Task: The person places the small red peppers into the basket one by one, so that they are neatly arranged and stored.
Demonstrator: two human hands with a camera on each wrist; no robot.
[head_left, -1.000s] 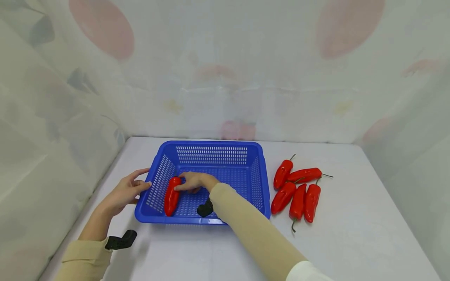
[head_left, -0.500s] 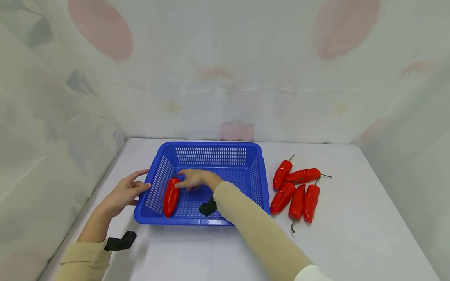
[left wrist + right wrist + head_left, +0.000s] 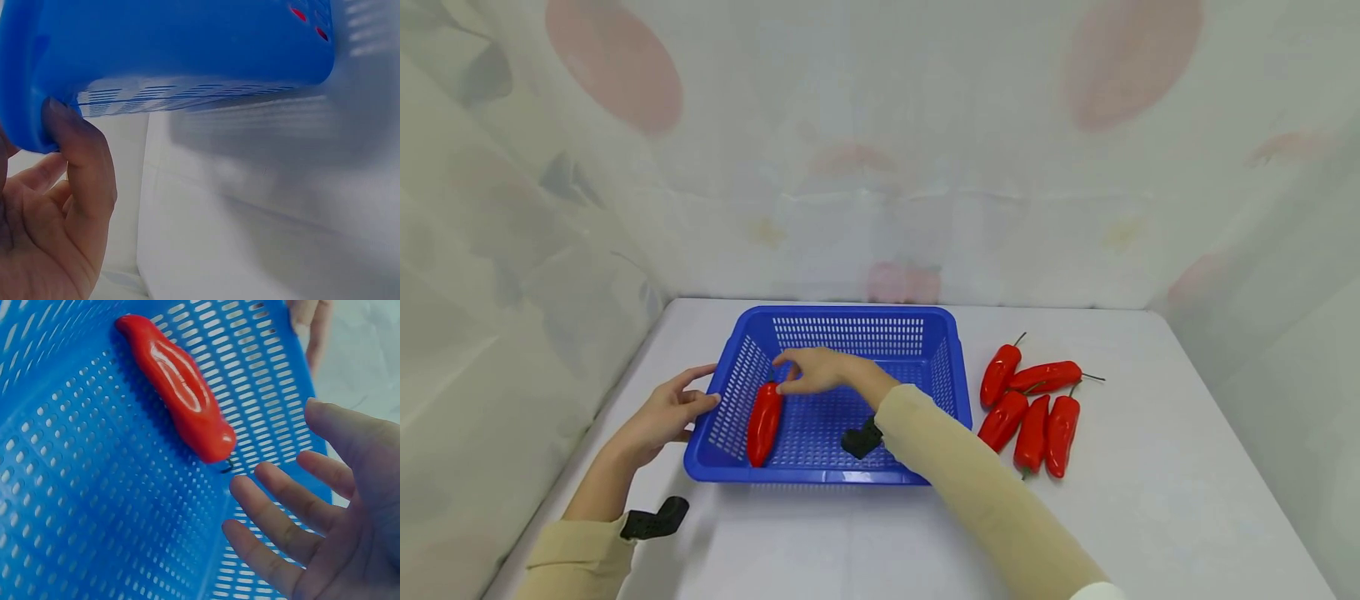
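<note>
A blue plastic basket (image 3: pixel 850 476) with slotted sides stands on the table. My left hand (image 3: pixel 664 412) grips its left rim; the left wrist view shows a finger (image 3: pixel 87 162) hooked at the rim's underside. Inside, along the left wall, lies one red chili pepper (image 3: pixel 764 425), its dark stem pointing toward the back. My right hand (image 3: pixel 820 371) hovers inside the basket close by the pepper's stem end. In the right wrist view its fingers (image 3: pixel 275 537) are spread and loosely bent, apart from the pepper (image 3: pixel 181 394), with nothing held.
Several more red chili peppers (image 3: pixel 1045 377) lie in a loose group on the white table (image 3: pixel 1150 467), right of the basket. A patterned curtain (image 3: pixel 880 167) hangs behind the table and along both sides. Black wrist cameras (image 3: pixel 658 518) sit on both sleeves.
My right hand has let go of the pepper in the basket and moved up and slightly right. The pepper stays by the left wall. My left hand keeps its hold on the rim.
</note>
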